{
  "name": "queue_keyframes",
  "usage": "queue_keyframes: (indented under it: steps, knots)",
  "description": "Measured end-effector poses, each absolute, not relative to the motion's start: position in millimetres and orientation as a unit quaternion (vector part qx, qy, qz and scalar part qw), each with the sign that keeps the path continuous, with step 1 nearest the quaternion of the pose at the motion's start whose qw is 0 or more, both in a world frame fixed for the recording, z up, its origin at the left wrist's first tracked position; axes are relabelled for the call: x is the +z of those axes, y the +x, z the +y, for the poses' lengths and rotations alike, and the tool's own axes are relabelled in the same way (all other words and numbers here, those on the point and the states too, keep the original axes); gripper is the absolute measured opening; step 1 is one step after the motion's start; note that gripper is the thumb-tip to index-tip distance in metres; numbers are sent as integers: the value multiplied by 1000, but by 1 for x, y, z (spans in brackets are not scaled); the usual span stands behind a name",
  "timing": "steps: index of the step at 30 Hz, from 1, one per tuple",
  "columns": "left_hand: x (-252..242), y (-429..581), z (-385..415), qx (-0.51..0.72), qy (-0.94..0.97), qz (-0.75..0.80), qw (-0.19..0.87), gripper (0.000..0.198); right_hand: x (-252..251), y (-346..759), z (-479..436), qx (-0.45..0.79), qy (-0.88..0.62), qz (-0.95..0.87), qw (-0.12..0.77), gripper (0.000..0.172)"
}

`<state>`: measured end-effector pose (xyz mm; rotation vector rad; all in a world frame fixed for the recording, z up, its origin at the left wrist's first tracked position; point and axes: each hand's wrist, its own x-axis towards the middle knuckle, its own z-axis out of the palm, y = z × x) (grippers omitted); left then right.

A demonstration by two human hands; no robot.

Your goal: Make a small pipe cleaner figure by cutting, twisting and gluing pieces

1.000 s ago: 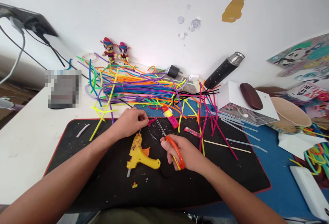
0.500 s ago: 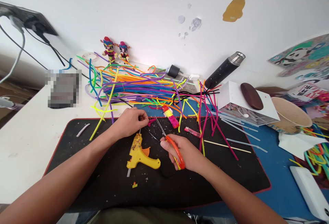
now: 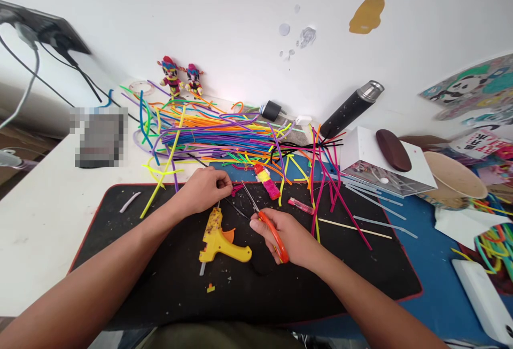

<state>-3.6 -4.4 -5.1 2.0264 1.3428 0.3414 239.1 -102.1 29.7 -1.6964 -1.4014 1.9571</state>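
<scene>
My left hand [image 3: 204,189] is closed in a pinch above the top of the black mat; whatever its fingertips hold is too small to make out. My right hand [image 3: 286,234] grips scissors [image 3: 274,237] by their orange-red handles, the blades pointing up and left toward my left fingertips. A thin black strand [image 3: 238,210] runs between the two hands, and a small magenta piece [image 3: 237,189] lies by the blade tips. Below my left hand lies a yellow glue gun [image 3: 218,239]. A red, yellow and magenta wrapped figure piece [image 3: 266,182] rests just beyond the scissors.
Many coloured pipe cleaners [image 3: 224,135] lie in a heap along the wall, with two small dolls [image 3: 170,76] behind. A black thermos [image 3: 352,108], a white box [image 3: 368,159] and clear glue sticks [image 3: 385,225] are at the right. The black mat [image 3: 304,290] holds scraps.
The scissors' handles have drawn slightly closer together in my right hand. My left hand keeps its pinch in nearly the same spot; the view has shifted a little.
</scene>
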Motion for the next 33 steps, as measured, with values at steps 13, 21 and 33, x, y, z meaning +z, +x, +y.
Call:
queue_keyframes:
  steps: [13,21,33]
  knots:
    - [-4,-3,-4,126,776,513,344,23,26,239,-102,630,-590,-498,87,50]
    - [-5,-4,-5,126,777,511,345,24,27,239,-100,636,-584,-497,86,50]
    - [-4,-4,-4,119,784,510,335,23,12,238,-101,580,-605,-541,66,17]
